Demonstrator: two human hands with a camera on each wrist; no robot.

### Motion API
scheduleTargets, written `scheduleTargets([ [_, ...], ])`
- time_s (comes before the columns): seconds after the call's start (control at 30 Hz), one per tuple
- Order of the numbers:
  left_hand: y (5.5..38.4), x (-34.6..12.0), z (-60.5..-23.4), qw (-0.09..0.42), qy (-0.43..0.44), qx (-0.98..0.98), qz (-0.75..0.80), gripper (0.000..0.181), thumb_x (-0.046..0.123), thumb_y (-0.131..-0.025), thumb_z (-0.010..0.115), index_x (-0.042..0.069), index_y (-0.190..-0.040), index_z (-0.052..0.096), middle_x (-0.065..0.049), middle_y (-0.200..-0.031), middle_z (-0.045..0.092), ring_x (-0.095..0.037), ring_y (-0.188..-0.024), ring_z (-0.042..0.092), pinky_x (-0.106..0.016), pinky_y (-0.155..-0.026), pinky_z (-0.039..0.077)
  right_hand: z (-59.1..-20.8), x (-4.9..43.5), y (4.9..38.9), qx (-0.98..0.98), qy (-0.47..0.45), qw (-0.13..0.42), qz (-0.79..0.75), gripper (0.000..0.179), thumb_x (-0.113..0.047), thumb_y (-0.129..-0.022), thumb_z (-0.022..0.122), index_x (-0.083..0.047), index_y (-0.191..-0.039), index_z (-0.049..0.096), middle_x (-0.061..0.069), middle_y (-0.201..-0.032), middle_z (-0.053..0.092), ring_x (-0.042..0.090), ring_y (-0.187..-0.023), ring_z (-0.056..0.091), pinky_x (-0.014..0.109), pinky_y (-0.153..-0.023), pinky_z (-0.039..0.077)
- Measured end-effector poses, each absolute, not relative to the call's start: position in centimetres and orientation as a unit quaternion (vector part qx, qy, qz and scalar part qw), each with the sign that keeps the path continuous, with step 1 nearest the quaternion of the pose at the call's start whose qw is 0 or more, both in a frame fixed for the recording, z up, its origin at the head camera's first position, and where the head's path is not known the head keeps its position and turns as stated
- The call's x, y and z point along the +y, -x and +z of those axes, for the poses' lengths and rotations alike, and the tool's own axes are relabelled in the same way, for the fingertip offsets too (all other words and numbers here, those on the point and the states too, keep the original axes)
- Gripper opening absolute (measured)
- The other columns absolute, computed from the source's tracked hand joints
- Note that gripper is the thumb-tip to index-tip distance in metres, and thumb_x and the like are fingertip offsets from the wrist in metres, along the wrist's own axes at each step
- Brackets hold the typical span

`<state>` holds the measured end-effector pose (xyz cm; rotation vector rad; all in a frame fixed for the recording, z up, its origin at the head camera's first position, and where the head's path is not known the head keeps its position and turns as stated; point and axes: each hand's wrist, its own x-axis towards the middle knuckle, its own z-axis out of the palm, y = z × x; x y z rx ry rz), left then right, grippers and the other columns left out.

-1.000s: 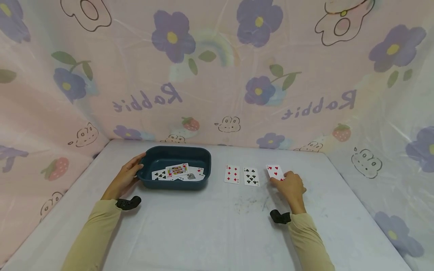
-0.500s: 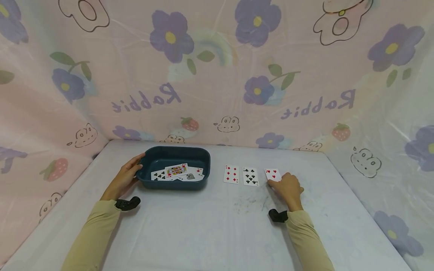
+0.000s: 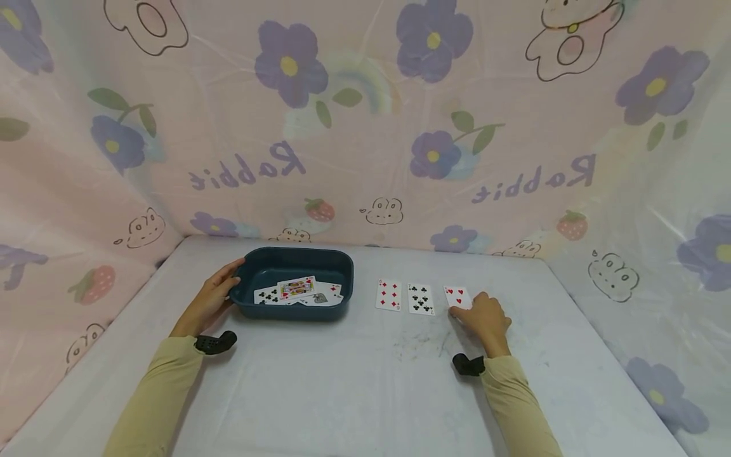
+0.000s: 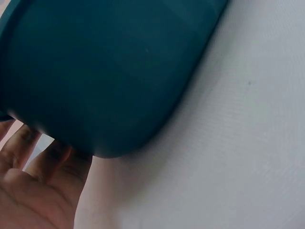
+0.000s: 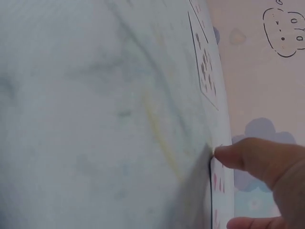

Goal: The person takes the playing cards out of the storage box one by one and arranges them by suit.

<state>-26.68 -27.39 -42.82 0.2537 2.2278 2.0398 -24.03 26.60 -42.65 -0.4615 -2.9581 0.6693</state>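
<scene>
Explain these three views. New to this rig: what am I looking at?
No robot here: a person works with two bare hands. The wide picture comes from a head-worn camera looking forward and down; the two close ones come from cameras on each wrist. On the white table stands a dark teal container with loose playing cards inside. Beside it lie a diamonds card and a clubs card. The left hand holds the container's end; the right hand holds a hearts card. I can't tell if it's lifted.

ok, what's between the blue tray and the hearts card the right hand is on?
Two face-up cards, per the head view: a diamonds card nearer the blue tray, then a clubs card nearer the hearts card.
</scene>
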Motion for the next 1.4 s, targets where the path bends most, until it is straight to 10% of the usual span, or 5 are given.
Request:
scheduleTargets([
  [1.4, 26.9, -27.8, -43.0, 0.060, -0.096, 0.735, 0.669, 0.054, 0.013, -0.107, 0.034, 0.007, -0.156, 0.013, -0.012, -0.161, -0.004, -0.037, -0.143, 0.007, -0.059, -0.108, 0.017, -38.6, 24.9, 25.2, -0.904, -0.117, 0.234, 0.338, 0.041, -0.017, -0.086, 0.073, -0.001, -0.121, 0.061, 0.018, -0.106, 0.064, 0.036, -0.097, 0.059, 0.051, -0.081, 0.046],
])
